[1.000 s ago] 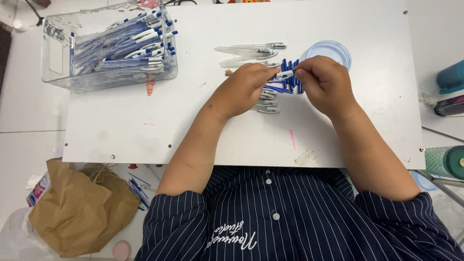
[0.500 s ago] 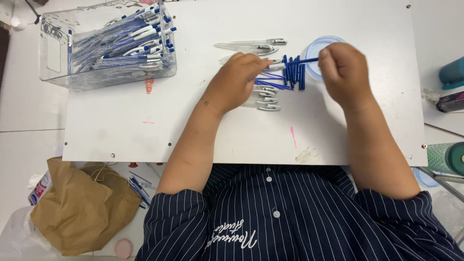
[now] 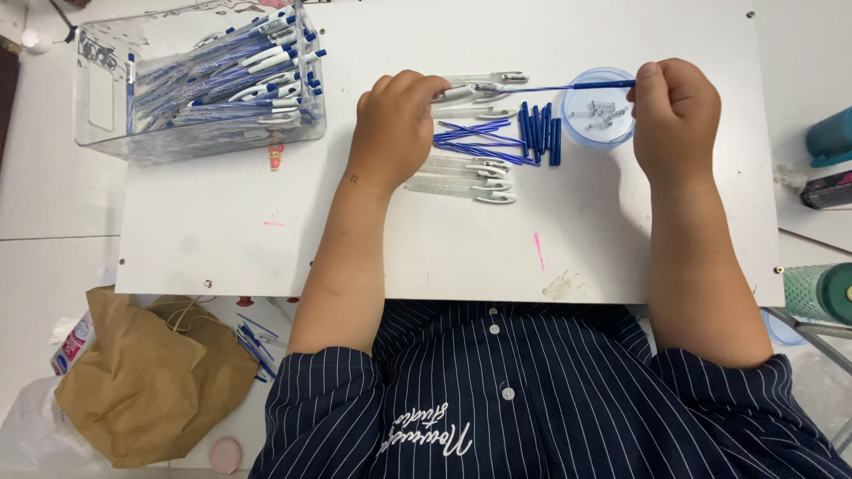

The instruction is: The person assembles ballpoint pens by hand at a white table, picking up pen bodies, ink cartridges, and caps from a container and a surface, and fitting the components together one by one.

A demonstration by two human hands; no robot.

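Note:
My left hand [image 3: 397, 124] grips a clear pen barrel [image 3: 470, 91] on the white board [image 3: 461, 231]. My right hand [image 3: 676, 115] pinches the end of a thin blue ink refill [image 3: 568, 87] that stretches from the barrel's tip across a small round lid [image 3: 603, 120] holding tiny springs. Below the barrel lie loose blue refills [image 3: 479, 142], several short blue pen parts [image 3: 539, 131] standing side by side, and more clear barrels [image 3: 466, 177].
A clear plastic bin [image 3: 200, 84] full of blue and white pens stands at the board's top left. A brown paper bag [image 3: 146, 377] lies low at the left. Teal containers [image 3: 832, 137] and a green textured cup [image 3: 821, 293] sit beyond the right edge.
My hands have moved apart and up. The right hand has drawn a blue refill out to the right over the lid, while the left hand now holds a barrel higher on the board.

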